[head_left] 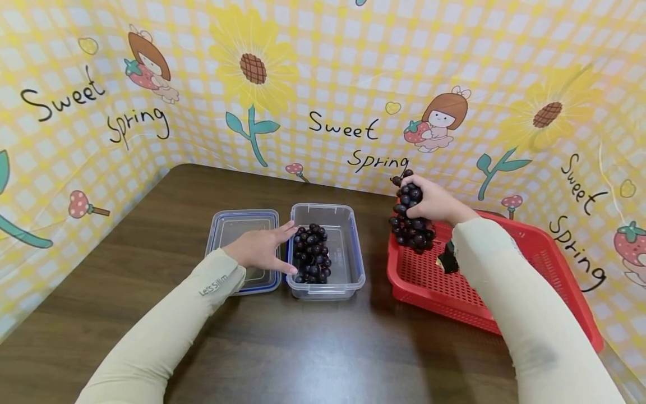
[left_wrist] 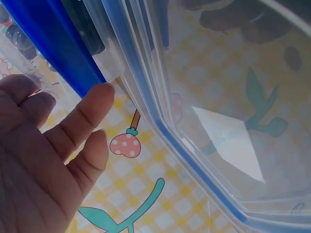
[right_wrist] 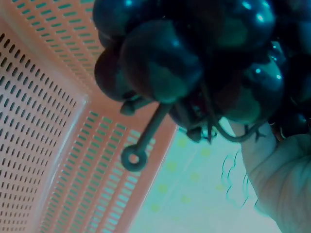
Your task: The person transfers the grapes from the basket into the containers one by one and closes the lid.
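My right hand [head_left: 435, 200] grips a bunch of dark grapes [head_left: 411, 229] by its upper part, over the left end of the red basket [head_left: 434, 300]. In the right wrist view, the held grapes [right_wrist: 163, 60] fill the top, and a bare stem end hangs below them. At the left rim of a clear plastic container [head_left: 345, 241] is my left hand [head_left: 259, 247], fingers spread and nothing gripped. Another bunch of dark grapes [head_left: 312, 255] lies in the left half of that container. The left wrist view shows the left fingertips close to the blue edging [left_wrist: 63, 43].
A clear lid with a blue seal [head_left: 222, 221] lies left of the container, partly beneath my left hand. Brown wood-look tabletop [head_left: 303, 348] stretches in front. A yellow checked cloth with printed flowers [head_left: 323, 84] stands behind and at both sides.
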Motion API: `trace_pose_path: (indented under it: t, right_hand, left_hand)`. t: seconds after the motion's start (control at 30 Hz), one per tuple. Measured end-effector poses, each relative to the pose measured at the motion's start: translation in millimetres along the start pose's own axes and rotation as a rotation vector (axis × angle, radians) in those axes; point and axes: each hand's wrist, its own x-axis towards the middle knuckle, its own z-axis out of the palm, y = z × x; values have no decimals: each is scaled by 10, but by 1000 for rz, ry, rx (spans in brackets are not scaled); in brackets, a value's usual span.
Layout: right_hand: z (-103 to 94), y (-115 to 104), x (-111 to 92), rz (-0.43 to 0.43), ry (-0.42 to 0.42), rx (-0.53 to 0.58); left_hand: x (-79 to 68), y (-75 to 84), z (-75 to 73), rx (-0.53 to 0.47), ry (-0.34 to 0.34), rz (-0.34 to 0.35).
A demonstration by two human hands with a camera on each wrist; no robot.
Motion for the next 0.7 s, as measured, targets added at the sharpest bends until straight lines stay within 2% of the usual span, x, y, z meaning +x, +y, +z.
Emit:
trace_pose_path:
  t: [0.2, 0.27, 0.37, 0.47, 0.57, 0.7]
  right_hand:
    - [104, -198, 64, -51, 11, -71]
    - [158, -236, 58, -49, 18, -71]
    - [231, -327, 113, -43, 31, -67]
    - [318, -449, 196, -48, 53, -108]
    - [410, -561, 254, -58, 64, -115]
    - [541, -656, 287, -63, 86, -47]
  left_hand:
    - [-34, -12, -34, -39, -4, 6]
    - [-36, -7, 16, -53, -6, 7]
    - [-44, -16, 29, -41, 10, 0]
    - [-41, -22, 0, -26, 18, 4]
    - [-35, -10, -29, -21, 15, 16]
    - [-25, 0, -19, -17, 9, 24]
